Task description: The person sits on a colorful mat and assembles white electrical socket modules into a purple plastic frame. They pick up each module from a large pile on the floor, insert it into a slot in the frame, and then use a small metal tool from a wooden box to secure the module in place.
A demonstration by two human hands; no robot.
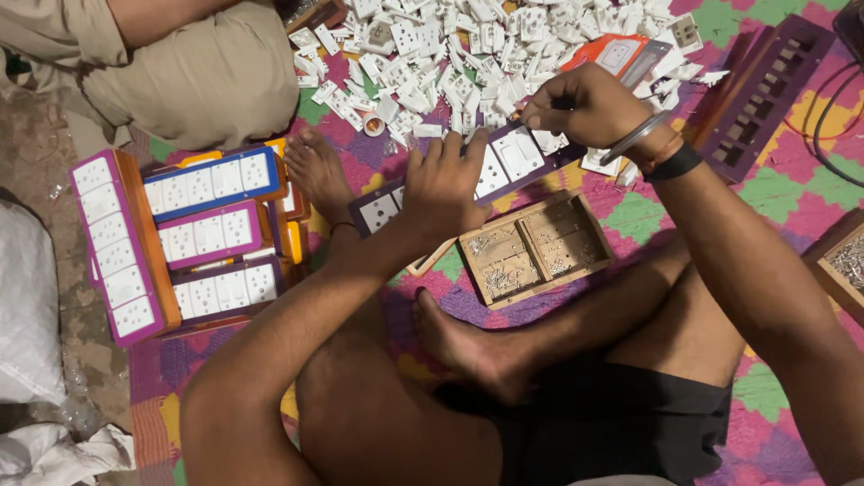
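The left hand (443, 187) lies flat, fingers spread, pressing on a long purple switchboard (504, 162) held above the mat (774, 193). The right hand (585, 106) pinches its far end, fingers curled. A wooden screw box (533, 249) sits just below; white sockets (468, 54) are heaped toward the mat's far edge.

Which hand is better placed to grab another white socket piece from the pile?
Right, probably. The right hand sits at the far end of the purple socket board, right beside the pile of white socket pieces. The left hand is pressed flat on the board's middle, steadying it, farther from the pile.
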